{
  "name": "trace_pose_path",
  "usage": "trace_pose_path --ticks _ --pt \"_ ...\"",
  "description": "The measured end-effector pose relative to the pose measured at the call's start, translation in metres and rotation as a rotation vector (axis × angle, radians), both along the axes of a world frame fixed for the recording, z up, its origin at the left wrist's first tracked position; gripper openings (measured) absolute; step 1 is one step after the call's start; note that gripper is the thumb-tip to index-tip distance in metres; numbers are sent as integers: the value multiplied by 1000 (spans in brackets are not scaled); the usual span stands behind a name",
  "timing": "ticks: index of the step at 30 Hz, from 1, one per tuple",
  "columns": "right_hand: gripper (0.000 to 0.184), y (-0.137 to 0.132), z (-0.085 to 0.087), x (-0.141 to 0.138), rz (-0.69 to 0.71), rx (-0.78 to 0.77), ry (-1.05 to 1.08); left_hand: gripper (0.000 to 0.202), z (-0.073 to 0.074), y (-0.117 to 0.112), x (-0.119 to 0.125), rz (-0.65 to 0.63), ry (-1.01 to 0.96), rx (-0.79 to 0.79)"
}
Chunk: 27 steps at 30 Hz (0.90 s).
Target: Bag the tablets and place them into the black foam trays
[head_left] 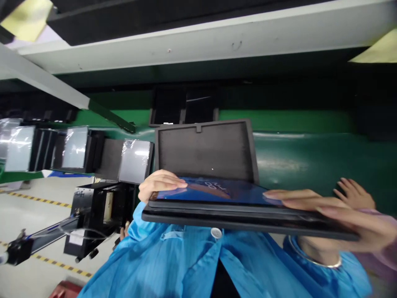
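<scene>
My two hands hold a flat device with a lit blue and orange screen point(217, 190) close over my blue smock point(173, 265). It lies in a thin black tray point(235, 221), whose black foam lid point(204, 151) stands upright behind it. My left hand point(161, 184) is closed on the left corner, fingers over the screen's edge. My right hand point(313, 203) grips the right edge with fingers stretched across the screen and tray rim. A bracelet point(313, 258) shows on the wrist below. Another hand point(353, 192), by a pinkish sleeve, rests at the far right; whose it is I cannot tell.
A green conveyor belt point(310, 161) runs behind the tray under a white shelf beam point(198, 41). On the left, black holders carry several film-wrapped silver panels point(77, 147). A black fixture on an arm point(99, 207) stands over a floor with yellow-black tape point(40, 200).
</scene>
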State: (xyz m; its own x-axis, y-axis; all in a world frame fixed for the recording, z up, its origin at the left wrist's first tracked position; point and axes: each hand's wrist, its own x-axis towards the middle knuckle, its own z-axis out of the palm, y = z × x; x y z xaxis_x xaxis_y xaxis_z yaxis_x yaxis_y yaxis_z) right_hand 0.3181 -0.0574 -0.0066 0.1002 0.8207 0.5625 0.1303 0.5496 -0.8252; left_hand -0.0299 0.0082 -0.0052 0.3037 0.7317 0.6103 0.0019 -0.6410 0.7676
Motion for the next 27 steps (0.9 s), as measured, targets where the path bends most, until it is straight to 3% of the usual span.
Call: trace_pose_path --ticks 2,5,8,12,16,19,22,24,27 --pt "47 5 11 2 40 6 -48 26 5 2 2 66 1 -2" --pt "54 7 31 1 39 -233 -444 28 21 4 16 191 55 15" --pt "62 12 40 -17 96 -191 -752 36 41 9 41 92 356 165" --pt "38 25 23 -53 176 -103 -420 42 70 14 72 104 653 354" --pt "32 28 -2 -65 109 -54 20 48 92 17 59 219 811 275" --pt "43 22 -12 -63 47 -105 217 55 78 18 27 176 752 65" --pt "24 19 -16 -61 26 -91 280 36 41 11 9 -12 390 -164" --pt "12 20 -18 -61 23 -67 275 26 17 2 8 -44 186 -198" --pt "21 21 -20 -62 20 -13 245 27 2 -8 14 -23 108 -179"
